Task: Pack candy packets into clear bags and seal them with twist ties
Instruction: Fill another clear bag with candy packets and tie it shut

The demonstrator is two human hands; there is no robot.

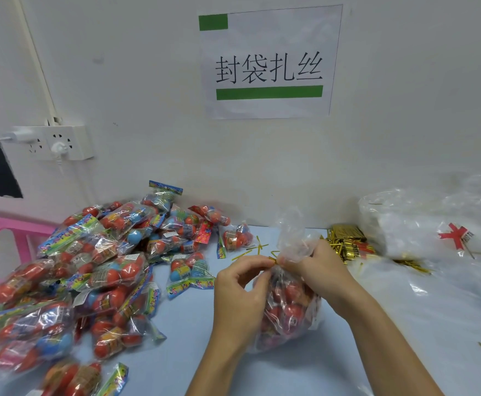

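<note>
Head view: your left hand [240,277] and right hand [316,262] pinch the gold twist tie [273,260] around the gathered neck of the clear bag [288,310], which stands upright on the tabletop [182,352] between them.

Single head-worn wide-angle view, facing forward and down, close over the table [193,332]; wall [153,81] rises just beyond the fingers [262,262], which sit low-centre

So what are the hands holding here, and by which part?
Both grip the filled clear bag at its gathered neck: right hand pinches the neck, left hand holds the gold twist tie there.
</note>
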